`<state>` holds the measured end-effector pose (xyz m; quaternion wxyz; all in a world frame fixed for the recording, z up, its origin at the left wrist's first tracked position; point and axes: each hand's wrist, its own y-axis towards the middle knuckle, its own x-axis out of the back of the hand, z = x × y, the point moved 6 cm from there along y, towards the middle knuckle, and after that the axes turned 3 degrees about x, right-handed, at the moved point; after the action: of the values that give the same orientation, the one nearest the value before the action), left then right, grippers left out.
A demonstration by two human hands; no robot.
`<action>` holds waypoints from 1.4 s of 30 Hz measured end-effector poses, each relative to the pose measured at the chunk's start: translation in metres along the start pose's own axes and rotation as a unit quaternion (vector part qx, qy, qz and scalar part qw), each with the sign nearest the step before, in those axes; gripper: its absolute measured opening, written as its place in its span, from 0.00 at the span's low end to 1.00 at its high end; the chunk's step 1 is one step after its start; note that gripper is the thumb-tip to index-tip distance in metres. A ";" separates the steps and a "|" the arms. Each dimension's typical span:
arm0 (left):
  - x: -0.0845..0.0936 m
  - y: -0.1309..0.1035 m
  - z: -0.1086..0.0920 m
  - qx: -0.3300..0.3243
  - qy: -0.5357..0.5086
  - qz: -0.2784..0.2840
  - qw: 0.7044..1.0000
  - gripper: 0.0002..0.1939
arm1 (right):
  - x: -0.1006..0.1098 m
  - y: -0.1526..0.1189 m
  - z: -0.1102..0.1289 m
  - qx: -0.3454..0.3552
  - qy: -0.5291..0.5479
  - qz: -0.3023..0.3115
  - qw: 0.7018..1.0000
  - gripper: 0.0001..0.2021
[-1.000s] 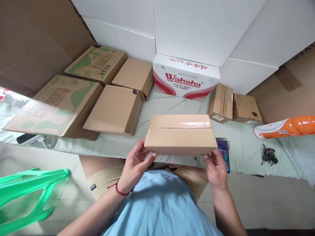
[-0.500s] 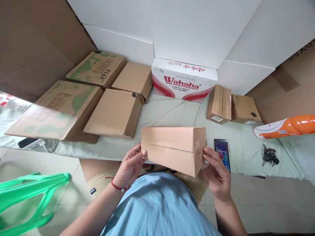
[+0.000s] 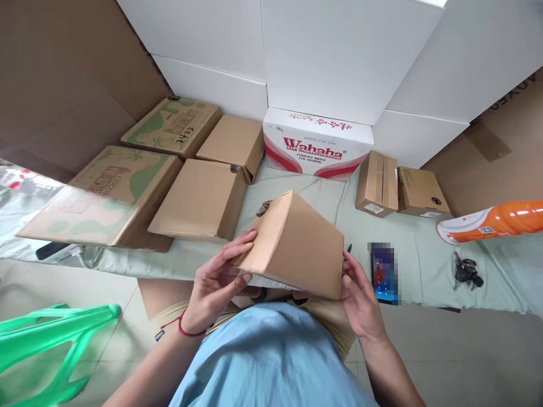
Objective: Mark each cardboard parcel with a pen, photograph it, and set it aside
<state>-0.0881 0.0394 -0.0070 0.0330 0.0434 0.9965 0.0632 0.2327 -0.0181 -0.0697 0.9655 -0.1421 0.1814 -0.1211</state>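
A plain brown cardboard box point(image 3: 307, 249) is held tilted above the front edge of the cloth-covered surface, close to my body. My left hand point(image 3: 218, 282) grips its left end, thumb at the lower edge and fingers on the side. At its right end, my right hand point(image 3: 360, 294) holds the box by the edge with the fingertips. A small dark round mark shows on the box's upper left side. Part of a dark, thin object sticks out beside the right fingertips; I cannot make out what it is.
Brown boxes point(image 3: 190, 198) and green-printed cartons point(image 3: 123, 175) stand at the left. A white and red Wahaha box point(image 3: 318, 150) is at the back. Two small boxes point(image 3: 376, 183), a phone point(image 3: 384, 274), keys point(image 3: 466, 271) and an orange bottle point(image 3: 492, 220) lie right. A green stool point(image 3: 63, 333) stands lower left.
The held box has turned and tilted between my hands, so its left side with the dark mark now shows. My left hand has shifted its hold; my right hand has moved slightly left.
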 end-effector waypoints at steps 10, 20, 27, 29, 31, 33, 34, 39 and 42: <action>-0.059 -0.005 -0.067 -0.288 0.304 0.024 0.908 0.23 | -0.040 0.037 -0.032 0.072 -0.227 0.082 0.968 0.21; -0.085 -0.023 -0.046 -0.320 0.380 0.064 0.866 0.17 | 0.027 0.076 0.026 0.085 -0.797 0.094 0.590 0.26; -0.084 -0.018 -0.042 -0.344 0.384 0.053 0.855 0.15 | 0.009 0.087 0.034 0.077 -0.845 0.268 0.457 0.17; -0.084 -0.018 -0.042 -0.344 0.389 0.050 0.853 0.15 | 0.004 0.088 0.037 0.081 -0.841 0.295 0.446 0.13; -0.083 -0.019 -0.041 -0.340 0.395 0.048 0.852 0.16 | 0.004 0.089 0.048 0.082 -0.842 0.297 0.443 0.09; -0.082 -0.020 -0.041 -0.337 0.400 0.046 0.851 0.17 | 0.009 0.090 0.069 0.085 -0.851 0.270 0.443 0.07; -0.082 -0.020 -0.040 -0.338 0.402 0.046 0.850 0.18 | 0.011 0.090 0.085 0.101 -0.847 0.236 0.465 0.06; -0.084 -0.018 -0.037 -0.362 0.401 0.035 0.840 0.18 | -0.004 0.066 0.199 0.361 -0.458 -0.008 0.813 0.05; -0.088 -0.017 -0.032 -0.385 0.388 0.016 0.837 0.20 | -0.055 0.053 0.206 0.367 -0.244 0.055 0.896 0.05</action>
<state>-0.0039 0.0105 0.0279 -0.3435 0.0152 0.8221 0.4539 0.2723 0.0939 0.1152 0.9683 0.2072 -0.1095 -0.0868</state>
